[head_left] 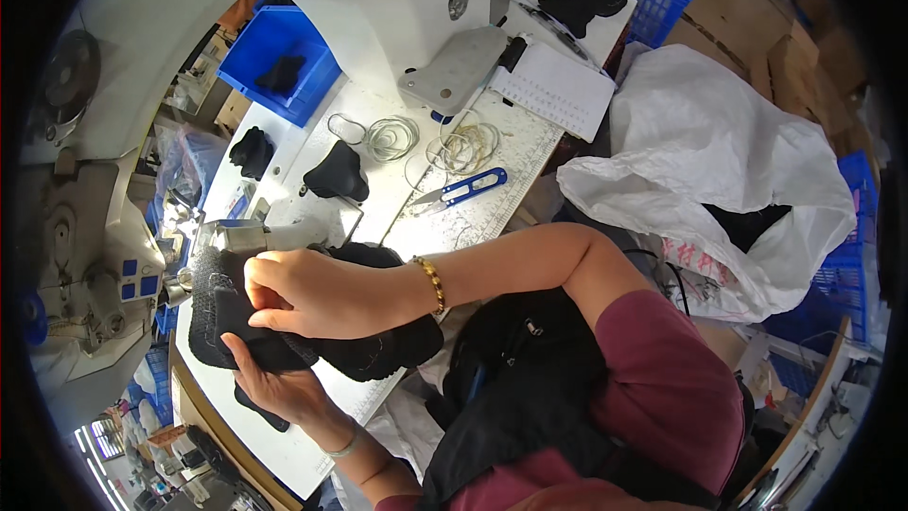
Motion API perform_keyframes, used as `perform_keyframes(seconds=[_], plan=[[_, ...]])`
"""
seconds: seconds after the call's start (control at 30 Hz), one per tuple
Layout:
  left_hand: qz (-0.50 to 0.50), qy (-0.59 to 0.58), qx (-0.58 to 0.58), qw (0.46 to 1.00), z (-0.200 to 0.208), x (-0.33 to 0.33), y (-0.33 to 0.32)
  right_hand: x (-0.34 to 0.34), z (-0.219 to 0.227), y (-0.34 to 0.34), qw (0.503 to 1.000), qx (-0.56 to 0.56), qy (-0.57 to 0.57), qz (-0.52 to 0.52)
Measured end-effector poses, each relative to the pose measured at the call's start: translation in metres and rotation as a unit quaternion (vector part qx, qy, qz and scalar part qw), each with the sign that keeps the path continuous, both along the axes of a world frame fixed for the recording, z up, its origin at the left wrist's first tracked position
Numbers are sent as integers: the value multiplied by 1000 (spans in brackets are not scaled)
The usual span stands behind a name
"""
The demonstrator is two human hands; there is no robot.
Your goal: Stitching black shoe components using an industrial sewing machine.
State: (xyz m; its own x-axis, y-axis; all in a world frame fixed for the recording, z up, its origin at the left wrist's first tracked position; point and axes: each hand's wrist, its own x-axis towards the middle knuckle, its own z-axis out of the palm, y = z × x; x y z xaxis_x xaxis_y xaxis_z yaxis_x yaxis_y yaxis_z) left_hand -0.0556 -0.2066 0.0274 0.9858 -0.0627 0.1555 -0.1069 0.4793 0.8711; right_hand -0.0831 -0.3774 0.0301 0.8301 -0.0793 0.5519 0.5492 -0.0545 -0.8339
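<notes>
Here, right arm (515, 263) bent, crosswise; fingers (262, 273) curled

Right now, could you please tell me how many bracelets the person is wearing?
2: a gold-coloured bracelet on the right wrist, and a pale bracelet on the left wrist.

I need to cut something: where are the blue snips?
In the head view, just above centre, the snips lie on the table between a coil and your right forearm.

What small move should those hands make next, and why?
Perhaps the right hand should smooth the black fabric piece while the left hand steadies it: the left thumb lies on top, and the right hand curls over it.
</notes>
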Motion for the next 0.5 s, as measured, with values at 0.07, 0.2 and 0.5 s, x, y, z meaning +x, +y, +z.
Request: perform_keyframes(seconds=[0.07, 0.2, 0.5], plan=[[14, -13, 10, 1000, 0, 8, 3, 7, 3, 0, 999, 20, 27, 38], [-41, 13, -18, 999, 9, 12, -8, 22, 6, 3, 997, 59, 38, 27], [-26, 12, 10, 1000, -3, 18, -12, 28, -6, 6, 999, 16, -25, -14]])
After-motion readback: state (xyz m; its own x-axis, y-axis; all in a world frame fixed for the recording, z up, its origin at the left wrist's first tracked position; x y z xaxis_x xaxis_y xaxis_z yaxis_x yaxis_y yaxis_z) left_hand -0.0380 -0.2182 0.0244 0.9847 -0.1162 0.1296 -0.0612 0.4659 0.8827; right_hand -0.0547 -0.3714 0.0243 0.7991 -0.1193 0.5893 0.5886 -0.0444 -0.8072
